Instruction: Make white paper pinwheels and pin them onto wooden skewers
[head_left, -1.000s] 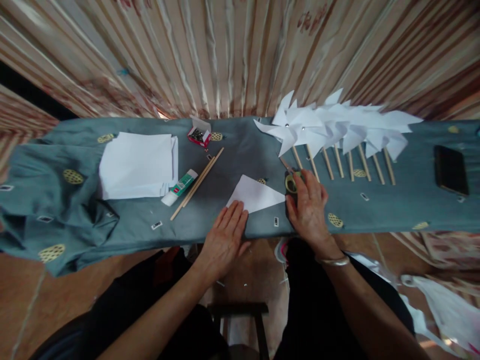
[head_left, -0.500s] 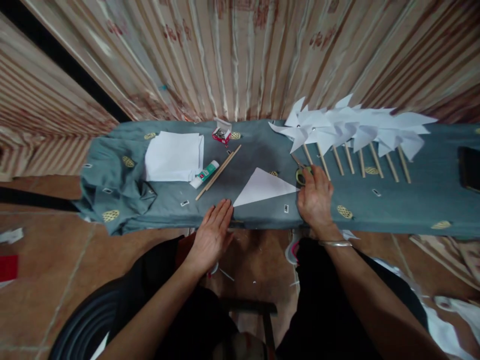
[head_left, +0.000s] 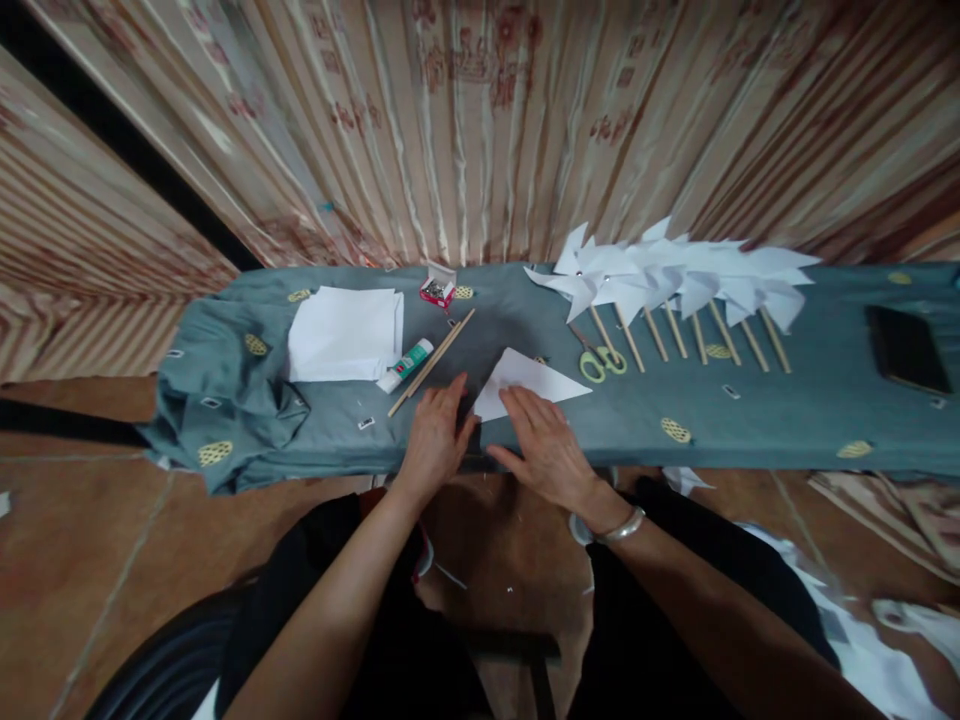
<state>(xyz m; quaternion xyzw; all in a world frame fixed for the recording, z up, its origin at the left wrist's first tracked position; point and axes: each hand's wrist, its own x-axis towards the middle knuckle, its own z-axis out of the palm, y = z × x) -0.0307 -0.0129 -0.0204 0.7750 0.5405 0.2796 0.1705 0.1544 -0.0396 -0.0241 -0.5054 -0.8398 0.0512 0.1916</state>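
A folded triangle of white paper (head_left: 534, 376) lies at the near side of the cloth-covered table, its long point toward the right. My right hand (head_left: 546, 445) rests over its front edge, fingers stretched out and thumb apart. At the paper's left corner is my left hand (head_left: 439, 435), fingers extended and thumb spread; whether it touches the paper I cannot tell. Green-handled scissors (head_left: 601, 363) lie to the right of the paper, blades toward the back. Two wooden sticks (head_left: 433, 362) and a glue stick (head_left: 405, 366) lie left of it.
A stack of white paper sheets (head_left: 345, 335) sits at the left. Behind the sticks stands a small red open box (head_left: 438, 287) of pins. Several white paper pinwheels (head_left: 675, 270) on sticks lie at the back right, with a dark phone (head_left: 906, 348) beyond. A curtain (head_left: 480, 130) hangs behind.
My right hand has left the scissors and moved left onto the folded paper. My left hand stays by the paper's left corner, its thumb now apart. The view has shifted slightly.
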